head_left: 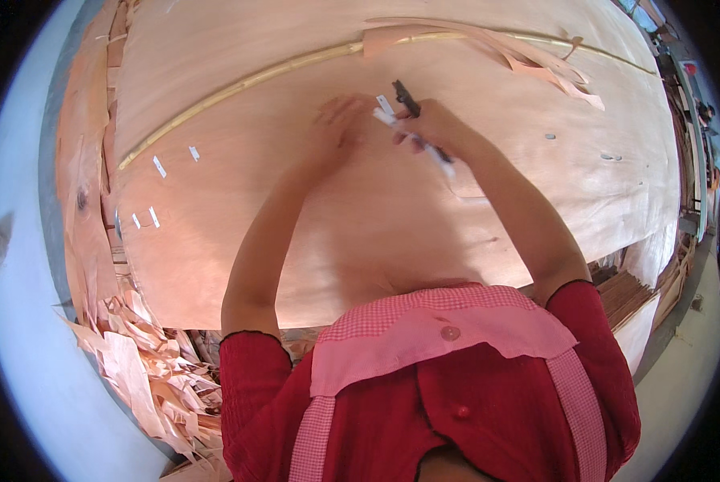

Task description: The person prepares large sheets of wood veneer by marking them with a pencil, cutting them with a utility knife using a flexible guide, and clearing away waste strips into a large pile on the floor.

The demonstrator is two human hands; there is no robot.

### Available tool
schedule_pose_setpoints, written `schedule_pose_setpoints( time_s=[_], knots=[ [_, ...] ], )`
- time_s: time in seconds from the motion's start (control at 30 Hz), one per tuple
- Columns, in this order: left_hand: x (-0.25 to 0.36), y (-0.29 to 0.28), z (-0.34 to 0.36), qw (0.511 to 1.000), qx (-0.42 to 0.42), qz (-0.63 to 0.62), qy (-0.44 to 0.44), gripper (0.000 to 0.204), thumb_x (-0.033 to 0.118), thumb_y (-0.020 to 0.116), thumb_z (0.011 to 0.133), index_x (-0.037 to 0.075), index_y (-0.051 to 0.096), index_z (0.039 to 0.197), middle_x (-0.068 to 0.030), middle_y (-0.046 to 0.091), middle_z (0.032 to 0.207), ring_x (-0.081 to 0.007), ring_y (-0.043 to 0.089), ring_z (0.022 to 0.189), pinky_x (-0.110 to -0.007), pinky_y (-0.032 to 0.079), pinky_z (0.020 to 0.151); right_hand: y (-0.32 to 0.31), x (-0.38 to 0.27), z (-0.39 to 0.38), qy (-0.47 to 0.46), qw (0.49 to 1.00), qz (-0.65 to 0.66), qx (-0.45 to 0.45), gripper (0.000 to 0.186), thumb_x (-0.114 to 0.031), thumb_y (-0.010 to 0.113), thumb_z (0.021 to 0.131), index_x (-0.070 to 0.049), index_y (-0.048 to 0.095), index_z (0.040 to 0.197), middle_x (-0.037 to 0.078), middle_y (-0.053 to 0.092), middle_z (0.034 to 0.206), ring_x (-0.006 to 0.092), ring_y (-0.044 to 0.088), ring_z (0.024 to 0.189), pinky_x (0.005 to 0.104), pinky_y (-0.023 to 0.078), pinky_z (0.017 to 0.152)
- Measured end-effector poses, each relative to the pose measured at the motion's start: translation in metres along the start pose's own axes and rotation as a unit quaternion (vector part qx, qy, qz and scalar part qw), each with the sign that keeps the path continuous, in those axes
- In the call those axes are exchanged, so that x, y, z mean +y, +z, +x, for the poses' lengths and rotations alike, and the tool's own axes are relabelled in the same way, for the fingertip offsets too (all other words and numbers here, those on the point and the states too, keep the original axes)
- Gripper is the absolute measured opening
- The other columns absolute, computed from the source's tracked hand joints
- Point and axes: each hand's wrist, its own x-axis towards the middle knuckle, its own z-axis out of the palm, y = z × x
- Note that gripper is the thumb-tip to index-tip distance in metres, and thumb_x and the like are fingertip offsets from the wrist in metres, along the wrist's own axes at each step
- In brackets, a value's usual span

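Note:
A wide sheet of pale, pinkish wood veneer (312, 249) lies in front of me. On it my left hand (341, 127) rests palm down, fingers stretched out and slightly blurred, with nothing in it. Just to its right, my right hand (434, 130) is closed around a dark, slim tool (407, 98) whose exact kind I cannot make out. A white paper-like strip (384, 117) runs along the same hand and emerges below its fingers. Beside the tool's upper end, a short white piece of tape (385, 104) shows. Motion smears the right fingers.
Several short white tape pieces (160, 167) sit on the veneer's left part. A thin bamboo pole (239, 86) crosses the far side, with loose veneer strips (529, 60) over it. Veneer scraps (147, 377) pile up at lower left. Small slits (609, 157) mark the right part.

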Motion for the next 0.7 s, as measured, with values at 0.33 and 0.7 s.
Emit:
schedule_pose_setpoints(
  time_s=[0.33, 0.7],
  knots=[
    [-0.016, -0.020, -0.019, 0.982, 0.033, 0.137, -0.129, 0.046, 0.021, 0.059, 0.077, 0.008, 0.047, 0.120, -0.0094, 0.046, 0.123, -0.0291, 0.036, 0.120, -0.041, 0.028, 0.099, 0.093, -0.029, 0.059, 0.076, 0.961, 0.243, 0.108, 0.012, -0.010, 0.054, 0.083, 0.001, 0.056, 0.089, 0.009, 0.057, 0.060, 0.0147, 0.052, 0.044, 0.0282, 0.041, 0.035],
    [0.009, -0.020, 0.016, 0.972, -0.013, 0.224, -0.074, 0.037, 0.022, 0.055, 0.078, 0.017, 0.053, 0.115, -0.0001, 0.049, 0.122, -0.0232, 0.036, 0.121, -0.054, 0.018, 0.098, -0.005, 0.025, 0.028, 0.086, 0.971, 0.211, 0.076, 0.012, -0.010, 0.054, 0.081, 0.001, 0.057, 0.077, 0.009, 0.055, 0.061, 0.0148, 0.047, 0.043, 0.0292, 0.041, 0.039]
  ],
)
